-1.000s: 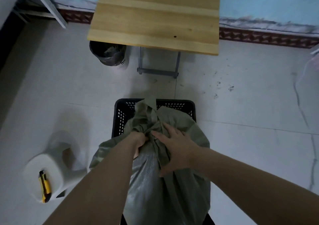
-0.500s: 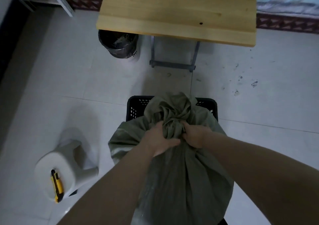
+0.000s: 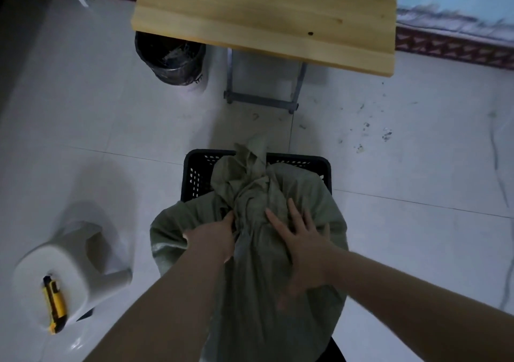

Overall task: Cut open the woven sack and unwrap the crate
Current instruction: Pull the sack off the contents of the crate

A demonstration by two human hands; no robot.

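A grey-green woven sack (image 3: 250,300) covers the near part of a black perforated plastic crate (image 3: 196,172) standing on the floor. The sack's top is bunched into a twisted knot (image 3: 250,183) over the crate's far end. My left hand (image 3: 214,239) grips the bunched fabric just below the knot, its fingers buried in the folds. My right hand (image 3: 303,247) lies flat on the sack to the right of the knot, fingers spread. Only the far rim and left wall of the crate show.
A yellow utility knife (image 3: 54,304) lies on a white plastic stool (image 3: 30,272) at the left. A wooden table (image 3: 264,14) with a metal leg frame (image 3: 261,100) stands ahead, a black lined bin (image 3: 169,58) beside it. Pale tiled floor surrounds the crate.
Half a second ago both hands clutched the sack's knot. Now my right hand has let go and lies flat on the sack; my left still holds the fabric.
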